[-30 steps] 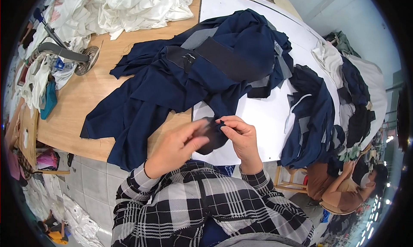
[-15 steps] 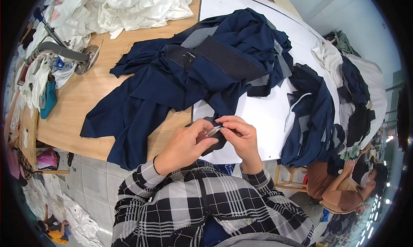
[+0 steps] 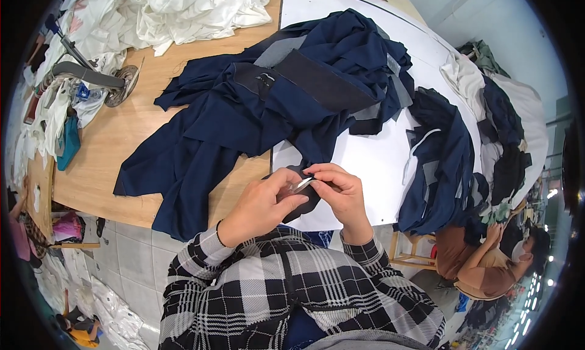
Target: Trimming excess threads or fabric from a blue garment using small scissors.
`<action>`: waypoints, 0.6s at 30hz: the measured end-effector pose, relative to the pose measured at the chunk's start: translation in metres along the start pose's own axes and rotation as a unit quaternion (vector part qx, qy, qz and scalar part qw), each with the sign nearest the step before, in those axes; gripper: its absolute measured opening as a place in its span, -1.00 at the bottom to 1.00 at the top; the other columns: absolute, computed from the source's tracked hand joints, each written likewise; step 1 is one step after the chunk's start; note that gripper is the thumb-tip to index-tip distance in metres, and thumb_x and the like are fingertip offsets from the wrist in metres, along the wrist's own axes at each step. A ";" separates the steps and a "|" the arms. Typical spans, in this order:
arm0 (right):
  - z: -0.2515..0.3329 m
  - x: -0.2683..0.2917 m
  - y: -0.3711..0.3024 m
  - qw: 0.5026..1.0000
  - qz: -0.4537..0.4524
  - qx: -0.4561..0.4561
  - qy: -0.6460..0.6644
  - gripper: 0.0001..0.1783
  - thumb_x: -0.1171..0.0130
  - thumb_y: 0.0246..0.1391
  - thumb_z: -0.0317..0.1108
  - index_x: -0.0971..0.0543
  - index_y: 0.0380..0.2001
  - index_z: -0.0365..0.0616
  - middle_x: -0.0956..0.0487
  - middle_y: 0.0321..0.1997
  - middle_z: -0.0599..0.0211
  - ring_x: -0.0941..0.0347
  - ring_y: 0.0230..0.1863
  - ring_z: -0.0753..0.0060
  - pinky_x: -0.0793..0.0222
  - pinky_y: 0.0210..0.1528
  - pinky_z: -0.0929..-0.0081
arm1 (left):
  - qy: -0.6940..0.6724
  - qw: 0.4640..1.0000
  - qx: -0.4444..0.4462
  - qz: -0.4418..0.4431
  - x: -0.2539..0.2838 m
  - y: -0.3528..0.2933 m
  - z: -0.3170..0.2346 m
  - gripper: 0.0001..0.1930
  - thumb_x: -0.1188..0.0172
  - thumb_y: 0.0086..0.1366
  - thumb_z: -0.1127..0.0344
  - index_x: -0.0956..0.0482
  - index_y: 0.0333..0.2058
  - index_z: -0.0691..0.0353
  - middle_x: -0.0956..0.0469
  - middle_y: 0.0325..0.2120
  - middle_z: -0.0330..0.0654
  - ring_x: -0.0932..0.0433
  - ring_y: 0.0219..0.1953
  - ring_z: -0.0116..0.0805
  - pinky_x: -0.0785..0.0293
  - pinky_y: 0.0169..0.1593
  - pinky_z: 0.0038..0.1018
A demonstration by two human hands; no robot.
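Close in front of me, at the table's near edge, my two hands meet over a dark piece of cloth (image 3: 303,211). My left hand (image 3: 263,202) is closed around small silver thread snips (image 3: 303,184), whose pointed end reaches toward the other hand's fingertips. With thumb and fingers pinched, my right hand (image 3: 339,193) grips the edge of the dark cloth. The exact spot where the tips meet the cloth is partly hidden by my fingers. Beyond my hands lies a large heap of navy garments (image 3: 256,118), with dark and grey patches showing on it.
White cloth (image 3: 195,15) is piled at the far left, near a grey stand with a round base (image 3: 125,85). More navy garments (image 3: 442,161) lie to the right, and further clothes (image 3: 509,130) hang beyond. At the right edge, another person (image 3: 496,261) sits beside a wooden stool (image 3: 411,252).
My hands have hardly moved; the snips and the pinched cloth stay in nearly the same place. The person at the lower left has shifted slightly.
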State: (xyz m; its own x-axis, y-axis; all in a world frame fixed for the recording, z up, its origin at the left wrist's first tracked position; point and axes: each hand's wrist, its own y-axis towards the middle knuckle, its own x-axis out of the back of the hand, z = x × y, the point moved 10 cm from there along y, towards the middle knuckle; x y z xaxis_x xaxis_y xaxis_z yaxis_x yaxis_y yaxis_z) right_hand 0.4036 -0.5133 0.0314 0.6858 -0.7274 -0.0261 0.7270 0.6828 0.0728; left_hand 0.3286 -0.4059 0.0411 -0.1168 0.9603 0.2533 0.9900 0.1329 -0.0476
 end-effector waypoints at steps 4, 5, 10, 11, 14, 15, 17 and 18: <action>0.003 -0.001 -0.001 1.000 0.001 0.009 -0.013 -0.87 -0.10 -0.03 -0.65 -0.56 -0.35 -0.39 -0.52 -0.15 0.15 -0.46 -0.26 0.56 -0.37 -0.25 0.74 | -0.008 1.000 0.002 -0.002 0.000 0.000 0.000 -0.70 -0.25 0.11 0.34 -0.40 -0.22 0.29 -0.46 -0.55 -0.24 -0.38 -0.54 -0.54 -0.32 -0.44 -0.60; 0.003 -0.001 -0.001 1.000 0.002 0.014 -0.024 -0.87 -0.11 -0.03 -0.65 -0.56 -0.35 -0.39 -0.52 -0.15 0.15 -0.46 -0.27 0.57 -0.36 -0.26 0.75 | -0.004 1.000 0.004 0.000 0.000 0.000 0.000 -0.70 -0.25 0.11 0.34 -0.40 -0.22 0.30 -0.46 -0.55 -0.24 -0.38 -0.54 -0.54 -0.32 -0.44 -0.60; 0.003 -0.002 -0.001 0.999 0.003 0.018 -0.030 -0.87 -0.12 -0.04 -0.65 -0.57 -0.35 -0.38 -0.53 -0.16 0.17 -0.44 -0.32 0.63 -0.33 -0.33 0.79 | -0.006 1.000 0.002 -0.004 -0.001 0.000 0.003 -0.71 -0.25 0.12 0.34 -0.40 -0.22 0.30 -0.46 -0.54 -0.23 -0.38 -0.53 -0.54 -0.32 -0.44 -0.60; 0.004 -0.003 -0.001 0.999 0.003 0.018 -0.038 -0.86 -0.12 -0.04 -0.65 -0.57 -0.35 -0.37 -0.53 -0.16 0.18 -0.43 -0.34 0.65 -0.31 -0.36 0.80 | -0.002 1.000 -0.002 -0.002 0.000 0.000 0.002 -0.70 -0.23 0.13 0.31 -0.40 -0.21 0.31 -0.51 -0.52 -0.14 -0.47 -0.50 -0.41 -0.37 -0.41 -0.53; 0.007 -0.003 -0.001 0.998 0.004 0.030 -0.052 -0.86 -0.12 -0.04 -0.65 -0.58 -0.35 -0.36 -0.54 -0.16 0.19 -0.41 -0.37 0.68 -0.28 -0.41 0.82 | 0.000 1.000 -0.003 0.002 0.000 0.001 0.000 -0.69 -0.21 0.14 0.27 -0.40 -0.21 0.32 -0.56 -0.49 -0.05 -0.57 -0.47 -0.28 -0.42 -0.39 -0.46; 0.006 -0.003 -0.001 0.998 0.004 0.030 -0.052 -0.86 -0.12 -0.04 -0.65 -0.58 -0.35 -0.36 -0.54 -0.16 0.19 -0.41 -0.37 0.68 -0.28 -0.41 0.82 | -0.002 1.000 0.000 0.005 -0.001 0.001 0.001 -0.69 -0.21 0.14 0.27 -0.40 -0.21 0.32 -0.56 -0.49 -0.05 -0.57 -0.47 -0.28 -0.42 -0.38 -0.46; 0.005 -0.002 0.000 0.998 0.002 0.028 -0.051 -0.86 -0.12 -0.04 -0.65 -0.58 -0.36 -0.36 -0.54 -0.17 0.19 -0.41 -0.38 0.68 -0.28 -0.42 0.82 | -0.009 1.000 0.001 0.005 -0.002 0.002 0.003 -0.69 -0.21 0.14 0.27 -0.40 -0.22 0.31 -0.56 -0.50 -0.06 -0.56 -0.48 -0.29 -0.42 -0.39 -0.47; 0.005 -0.002 0.000 0.998 0.002 0.028 -0.050 -0.86 -0.12 -0.04 -0.65 -0.58 -0.36 -0.36 -0.54 -0.17 0.19 -0.41 -0.38 0.68 -0.28 -0.42 0.82 | -0.017 1.000 0.001 0.005 -0.002 0.002 0.004 -0.70 -0.21 0.14 0.27 -0.40 -0.22 0.31 -0.55 -0.51 -0.07 -0.56 -0.49 -0.31 -0.41 -0.39 -0.47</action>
State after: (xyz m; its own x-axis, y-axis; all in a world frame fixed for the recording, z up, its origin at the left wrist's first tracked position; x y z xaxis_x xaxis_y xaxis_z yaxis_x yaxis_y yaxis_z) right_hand 0.4019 -0.5124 0.0360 0.6793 -0.7301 0.0741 0.7194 0.6825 0.1288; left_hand 0.3305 -0.4067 0.0362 -0.1085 0.9694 0.2202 0.9910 0.1230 -0.0529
